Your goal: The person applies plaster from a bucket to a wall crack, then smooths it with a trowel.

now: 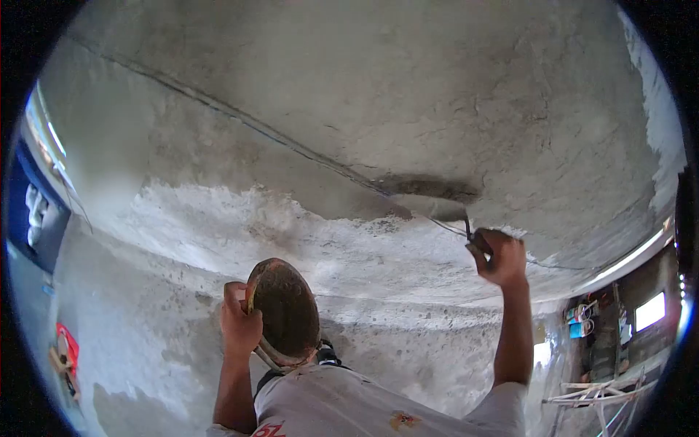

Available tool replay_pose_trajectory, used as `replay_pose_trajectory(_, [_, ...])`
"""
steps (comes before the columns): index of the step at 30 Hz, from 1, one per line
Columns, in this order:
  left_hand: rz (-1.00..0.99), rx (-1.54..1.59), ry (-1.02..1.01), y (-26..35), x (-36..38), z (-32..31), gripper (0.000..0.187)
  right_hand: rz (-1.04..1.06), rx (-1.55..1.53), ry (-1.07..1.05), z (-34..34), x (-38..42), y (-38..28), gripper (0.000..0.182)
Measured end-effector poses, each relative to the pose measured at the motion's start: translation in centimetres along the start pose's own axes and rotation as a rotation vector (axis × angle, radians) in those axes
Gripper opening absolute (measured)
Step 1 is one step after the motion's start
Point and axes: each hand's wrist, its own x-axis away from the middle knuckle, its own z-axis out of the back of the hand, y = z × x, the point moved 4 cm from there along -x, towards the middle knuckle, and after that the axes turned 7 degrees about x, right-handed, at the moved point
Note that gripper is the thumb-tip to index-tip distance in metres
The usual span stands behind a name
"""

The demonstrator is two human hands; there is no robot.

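My left hand grips the rim of a round, shallow pan, tilted so that its dark, stained inside shows. On the right, my right hand is closed round the handle of a trowel, whose blade lies against the grey plastered surface. A dark smudge-like patch of plaster sits just above the blade. A thin groove with a cable-like line runs from the upper left down to the trowel. Below the grey plaster is a rough whitish band.
A metal-framed stand is at the lower right, with blue containers above it. A bright window is at the far right. At the left are a dark blue opening and a red item.
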Motion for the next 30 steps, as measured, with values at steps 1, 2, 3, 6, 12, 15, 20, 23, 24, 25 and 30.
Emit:
replay_pose_trajectory(1, [0.042, 0.045, -0.004, 0.1, 0.1, -0.1, 0.051, 0.006, 0.063, -0.058, 0.5, -1.1, 0.4, 0.016])
replay_pose_trajectory(2, [0.032, 0.043, -0.011, -0.7, 0.1, -0.4, 0.051, -0.005, 0.064, -0.053, 1.1, -2.3, 0.8, 0.016])
replay_pose_trajectory(3, [-0.012, 0.088, -0.004, -2.2, 0.2, -0.8, 0.050, 0.037, 0.140, -0.095, 1.5, -3.4, 1.1, 0.016])
replay_pose_trajectory(6, [0.014, 0.129, -0.008, -1.6, 0.2, -1.2, 0.049, 0.129, 0.319, -0.148, 2.8, -7.0, 0.9, 0.018])
replay_pose_trajectory(12, [0.121, 0.147, -0.029, -0.7, 0.4, -1.4, 0.048, 0.137, 0.343, -0.045, 7.3, -9.3, -0.4, 0.022])
replay_pose_trajectory(15, [0.082, 0.137, -0.012, -1.2, 0.6, -1.7, 0.046, 0.138, 0.183, 0.052, 8.8, -7.0, -0.9, 0.019])
replay_pose_trajectory(20, [-0.067, -0.058, 0.038, -2.1, 0.3, -1.7, 0.046, 0.332, 0.005, -0.352, 1.4, -2.2, -4.6, 0.017])
replay_pose_trajectory(23, [0.089, -0.073, 0.018, -2.2, 0.5, -1.5, 0.047, 0.444, -0.039, -0.470, -6.5, 1.4, -8.5, 0.024])
replay_pose_trajectory(24, [0.067, -0.049, 0.002, -1.5, 0.4, -1.2, 0.048, 0.492, -0.022, -0.473, -8.6, 2.4, -10.5, 0.026])
replay_pose_trajectory(25, [0.043, -0.019, -0.017, -0.8, 0.3, -1.1, 0.049, 0.530, -0.025, -0.486, -10.6, 3.2, -12.6, 0.024])
replay_pose_trajectory(30, [0.081, 0.151, -0.084, 0.3, 0.2, -1.0, 0.051, 0.648, -0.197, -0.219, -19.4, 5.7, -19.1, 0.020])
